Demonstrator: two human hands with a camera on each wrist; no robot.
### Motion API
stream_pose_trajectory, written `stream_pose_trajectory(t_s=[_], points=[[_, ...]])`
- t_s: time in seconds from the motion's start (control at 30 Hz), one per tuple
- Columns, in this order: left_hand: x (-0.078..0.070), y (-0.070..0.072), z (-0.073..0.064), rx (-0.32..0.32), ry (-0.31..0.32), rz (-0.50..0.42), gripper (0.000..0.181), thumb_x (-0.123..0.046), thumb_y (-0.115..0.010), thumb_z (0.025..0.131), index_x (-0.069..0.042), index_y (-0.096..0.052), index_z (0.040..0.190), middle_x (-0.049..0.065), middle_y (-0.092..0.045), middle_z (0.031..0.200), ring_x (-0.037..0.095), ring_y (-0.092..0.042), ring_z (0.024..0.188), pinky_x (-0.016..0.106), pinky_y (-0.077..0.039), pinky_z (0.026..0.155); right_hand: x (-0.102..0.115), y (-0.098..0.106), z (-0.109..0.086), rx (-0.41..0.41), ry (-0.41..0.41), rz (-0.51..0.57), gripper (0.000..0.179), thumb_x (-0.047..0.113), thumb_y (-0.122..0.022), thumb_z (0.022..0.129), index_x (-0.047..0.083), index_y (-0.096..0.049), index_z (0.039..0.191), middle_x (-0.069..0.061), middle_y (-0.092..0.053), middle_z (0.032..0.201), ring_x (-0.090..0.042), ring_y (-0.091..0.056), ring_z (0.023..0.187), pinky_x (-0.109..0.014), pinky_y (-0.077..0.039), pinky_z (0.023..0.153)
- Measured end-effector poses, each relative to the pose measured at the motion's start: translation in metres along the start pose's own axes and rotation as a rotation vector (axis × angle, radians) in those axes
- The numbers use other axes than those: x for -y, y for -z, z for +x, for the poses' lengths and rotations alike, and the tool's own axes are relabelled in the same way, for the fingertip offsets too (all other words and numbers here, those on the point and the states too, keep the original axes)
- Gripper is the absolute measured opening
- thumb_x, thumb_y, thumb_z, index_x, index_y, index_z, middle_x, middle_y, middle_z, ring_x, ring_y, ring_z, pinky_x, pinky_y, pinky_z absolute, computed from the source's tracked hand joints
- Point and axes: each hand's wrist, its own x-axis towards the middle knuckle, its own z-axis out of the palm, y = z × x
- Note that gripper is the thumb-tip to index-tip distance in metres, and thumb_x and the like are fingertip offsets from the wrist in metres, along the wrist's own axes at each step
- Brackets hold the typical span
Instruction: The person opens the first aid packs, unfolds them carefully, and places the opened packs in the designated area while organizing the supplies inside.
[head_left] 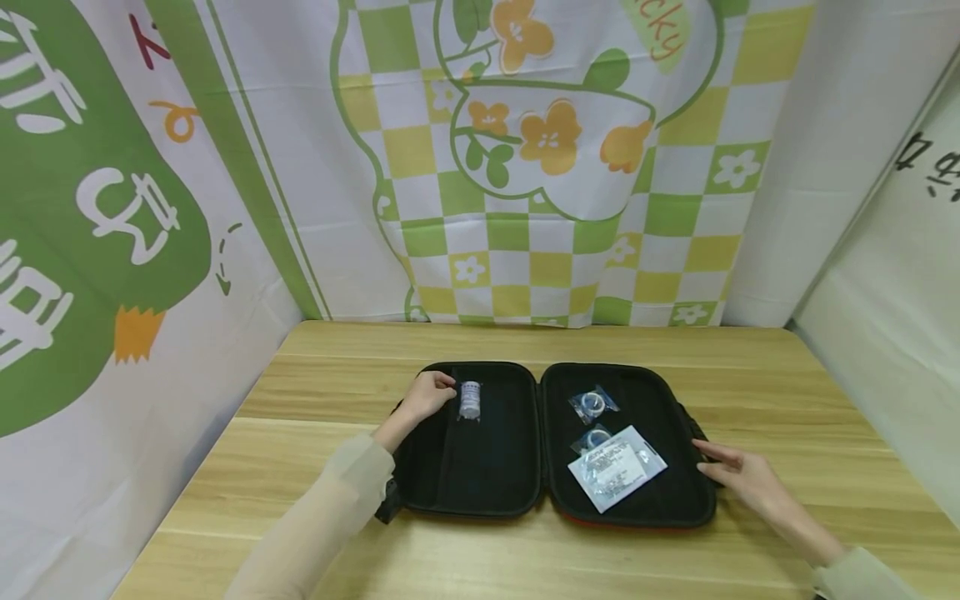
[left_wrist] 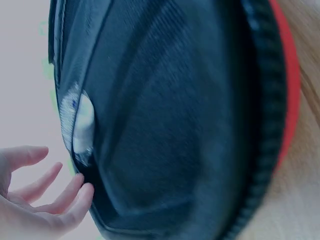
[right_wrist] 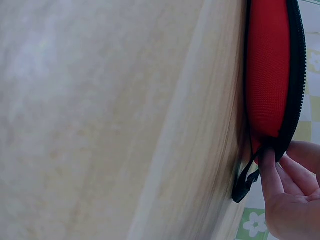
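Note:
A black zip case (head_left: pixel 495 467) with a red outer shell lies unfolded flat on the table. In its left half is a white bandage roll (head_left: pixel 470 400) in clear wrap; a dark edge crosses the roll in the left wrist view. My left hand (head_left: pixel 429 395) hovers just left of the roll, fingers loosely bent and holding nothing, fingertips close to the lining. At the case's right side, my right hand (head_left: pixel 742 473) pinches the rim between thumb and fingers, beside a black zipper pull (right_wrist: pixel 241 194).
The case's right half holds two wrapped tape rolls (head_left: pixel 592 404) and a white printed packet (head_left: pixel 618 468), which partly covers the nearer roll. A black strap (head_left: pixel 387 502) sticks out at the lower left. Behind the wooden table (head_left: pixel 360 346) hangs a patterned cloth (head_left: pixel 510 275).

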Motion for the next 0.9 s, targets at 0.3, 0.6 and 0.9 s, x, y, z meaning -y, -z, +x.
stream_pose_trajectory(t_s=[0.3, 0.6, 0.9], points=[[-0.122, 0.027, -0.067, 0.037, -0.082, 0.053, 0.029, -0.006, -0.057, 0.083, 0.006, -0.056, 0.109, 0.023, -0.054, 0.104, 0.033, -0.052, 0.093, 0.040, -0.044, 0.073, 0.001, 0.000, 0.000, -0.008, 0.005, -0.006, 0.047, 0.019, -0.058, 0.085, -0.009, -0.048, 0.121, -0.029, -0.049, 0.118, -0.008, -0.056, 0.089, -0.012, -0.043, 0.067], [-0.153, 0.009, -0.079, 0.145, -0.222, 0.070, 0.031, -0.010, -0.058, 0.083, 0.001, -0.056, 0.112, 0.018, -0.052, 0.110, 0.032, -0.049, 0.101, 0.042, -0.040, 0.085, -0.001, 0.000, 0.000, -0.012, 0.016, 0.015, 0.047, 0.019, -0.058, 0.085, -0.010, -0.048, 0.121, -0.029, -0.048, 0.118, 0.005, -0.052, 0.085, -0.011, -0.042, 0.067], [-0.183, -0.015, -0.090, 0.236, -0.329, 0.146, 0.033, -0.015, -0.059, 0.083, -0.005, -0.057, 0.114, 0.012, -0.051, 0.111, 0.025, -0.046, 0.105, 0.037, -0.038, 0.090, -0.004, 0.000, 0.001, -0.009, 0.019, 0.021, 0.047, 0.018, -0.058, 0.085, -0.010, -0.048, 0.121, -0.030, -0.048, 0.119, 0.009, -0.050, 0.084, -0.011, -0.042, 0.067]])
